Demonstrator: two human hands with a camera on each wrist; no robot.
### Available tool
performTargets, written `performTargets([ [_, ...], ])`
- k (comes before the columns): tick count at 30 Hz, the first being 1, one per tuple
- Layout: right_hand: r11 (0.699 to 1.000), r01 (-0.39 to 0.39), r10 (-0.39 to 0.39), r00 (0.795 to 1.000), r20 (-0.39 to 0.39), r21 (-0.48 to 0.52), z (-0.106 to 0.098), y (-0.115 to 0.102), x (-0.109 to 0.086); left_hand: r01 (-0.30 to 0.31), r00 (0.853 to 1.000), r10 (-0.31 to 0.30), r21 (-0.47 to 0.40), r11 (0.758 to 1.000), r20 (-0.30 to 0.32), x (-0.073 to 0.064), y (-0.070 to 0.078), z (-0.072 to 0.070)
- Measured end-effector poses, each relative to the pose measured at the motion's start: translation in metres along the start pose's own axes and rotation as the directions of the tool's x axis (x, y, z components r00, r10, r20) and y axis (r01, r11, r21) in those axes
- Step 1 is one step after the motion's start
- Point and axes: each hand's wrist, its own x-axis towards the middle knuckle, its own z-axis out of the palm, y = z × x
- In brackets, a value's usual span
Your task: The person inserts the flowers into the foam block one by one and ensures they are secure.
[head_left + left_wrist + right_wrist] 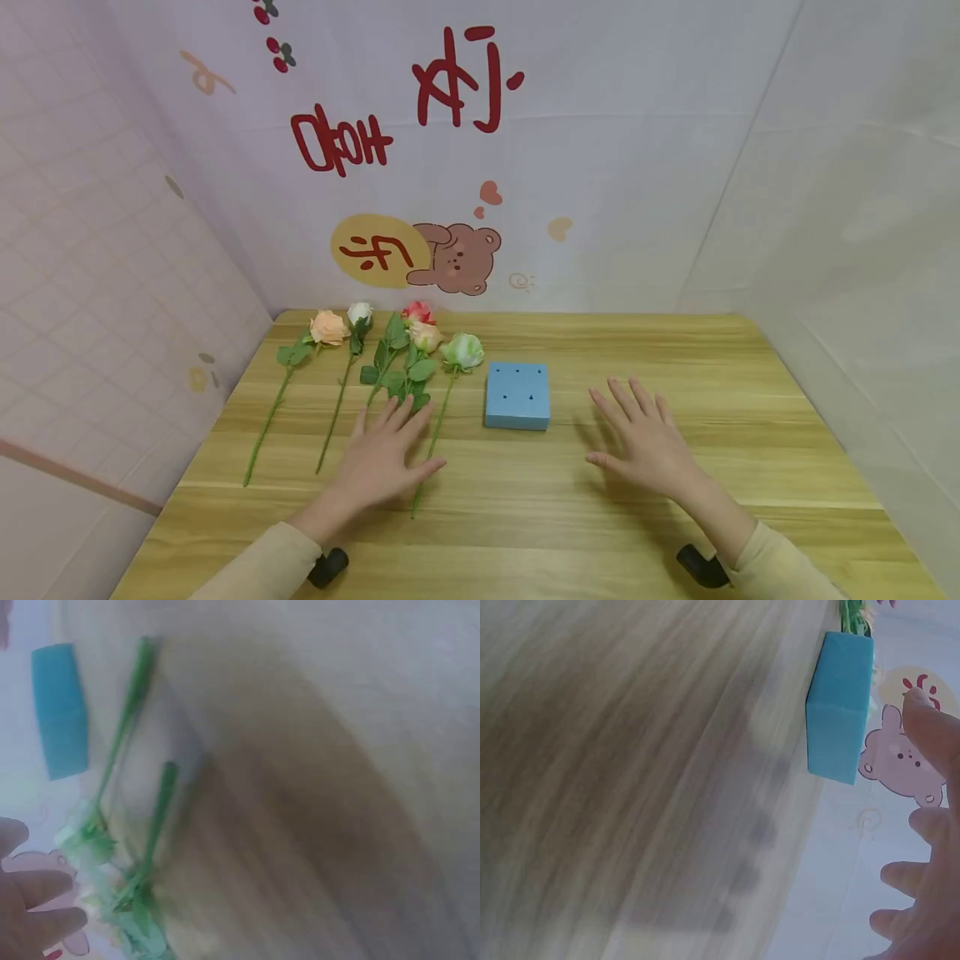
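My left hand, fingers spread and holding nothing, hovers over the stems of artificial roses, partly hiding them. To its right lies a green-white rose on a long stem. Beyond the fingertips are a pale peach rose and a red rose with leafy stems. Further left lie a white rose and a larger peach rose. My right hand, spread and holding nothing, is above the table right of a light blue block. Several small dark holes mark the block's top.
The wooden table ends at a white printed cloth backdrop with a bear picture. Cloth walls also stand at left and right. Black wrist-worn pieces show under both sleeves.
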Motion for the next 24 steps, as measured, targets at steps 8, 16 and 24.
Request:
performTargets([
  [8,0.979,-0.038,0.053,0.996,-0.071,0.199,-0.001,-0.001,0.006,0.034,0.997,-0.042,-0.117,0.993,-0.064,0.002,0.002,-0.022],
  [16,0.872,-0.054,0.123,0.986,-0.111,0.487,0.004,-0.006,0.008,0.096,0.990,-0.124,-0.317,0.944,-0.068,0.002,0.003,-0.023],
  [24,0.642,-0.157,0.208,0.978,0.027,0.750,0.026,-0.006,0.013,0.131,0.979,-0.197,-0.579,0.805,-0.052,0.004,0.003,-0.002],
])
